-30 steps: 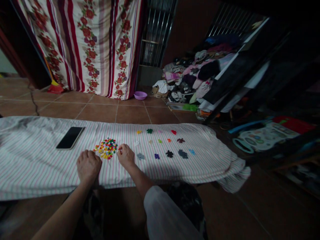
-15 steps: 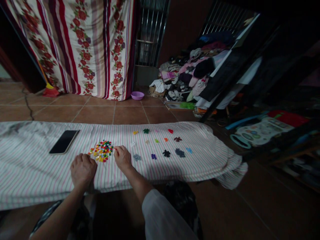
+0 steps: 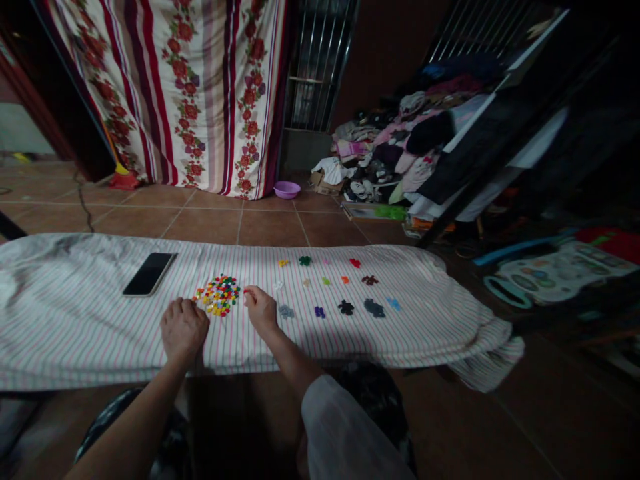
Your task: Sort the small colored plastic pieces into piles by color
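Observation:
A pile of mixed coloured pieces (image 3: 223, 295) lies on the striped cloth (image 3: 150, 347). My right hand (image 3: 261, 309), just right of the pile, is closed in a pinch with a small red piece (image 3: 246, 291) at its fingertips. Beside the pile's lower left, my left hand (image 3: 184, 325) rests on the cloth with its fingers curled; whatever is under them is hidden. To the right lie small groups sorted by colour, among them grey (image 3: 286, 311), dark blue (image 3: 319, 312), black (image 3: 345, 307), dark grey (image 3: 374, 307), brown (image 3: 369, 281), green (image 3: 305, 261) and red pieces (image 3: 355, 263).
A phone (image 3: 150, 274) lies on the cloth left of the pile. On the tiled floor beyond are a purple basin (image 3: 287, 190), a red dustpan (image 3: 125, 180) and a heap of clothes (image 3: 385, 150). A flowered curtain (image 3: 210, 100) hangs behind.
The view has shifted, so the scene sits farther right. My right hand has moved slightly away from the pile to the right, with the red piece at its fingertips. My left hand stays beside the pile.

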The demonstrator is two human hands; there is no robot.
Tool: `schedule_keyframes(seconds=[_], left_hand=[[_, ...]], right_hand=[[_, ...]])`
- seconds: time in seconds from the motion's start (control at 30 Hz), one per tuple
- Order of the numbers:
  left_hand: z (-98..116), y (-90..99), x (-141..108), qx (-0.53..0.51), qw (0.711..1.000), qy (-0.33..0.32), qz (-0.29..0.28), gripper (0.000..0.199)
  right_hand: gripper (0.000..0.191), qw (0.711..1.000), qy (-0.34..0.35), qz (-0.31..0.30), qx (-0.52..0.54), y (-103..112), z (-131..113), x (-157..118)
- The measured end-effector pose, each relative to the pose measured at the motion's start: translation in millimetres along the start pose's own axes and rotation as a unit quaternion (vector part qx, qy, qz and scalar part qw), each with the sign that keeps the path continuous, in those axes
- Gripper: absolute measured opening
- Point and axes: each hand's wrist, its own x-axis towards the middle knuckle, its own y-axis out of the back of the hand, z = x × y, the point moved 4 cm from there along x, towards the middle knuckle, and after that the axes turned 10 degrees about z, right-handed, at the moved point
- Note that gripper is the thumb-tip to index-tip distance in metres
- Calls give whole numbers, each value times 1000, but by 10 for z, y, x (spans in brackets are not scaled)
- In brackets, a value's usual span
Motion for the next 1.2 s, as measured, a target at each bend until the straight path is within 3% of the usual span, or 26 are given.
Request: schedule_keyframes(seconds=[0.27, 0.4, 0.5, 0.67, 0.9, 1.03, 1.2], left_hand=[[14, 30, 2, -1, 1000, -2, 6, 33], [26, 61, 5, 0, 1000, -1, 1, 34], [29, 72, 4, 2, 1000, -2, 1, 35], [27, 66, 3, 2, 1000, 1, -10, 36], [43, 62, 17, 25, 999, -10, -34, 37], [82, 96, 24, 35, 998, -9, -47, 36], [90, 99, 25, 23, 998, 0, -56, 34]], right_hand=[[20, 998, -44, -2, 40, 36, -18, 18], [17, 998, -28, 19, 48, 65, 8, 78], [16, 998, -3, 43, 46, 204, 24, 191], [16, 992, 51, 116, 11, 725, 213, 529], [25, 966, -28, 216, -135, 1809, 964, 1032], [28, 941, -85, 224, -240, 2359, 1279, 1222], [30, 922, -121, 188, -317, 2705, 1520, 1358]])
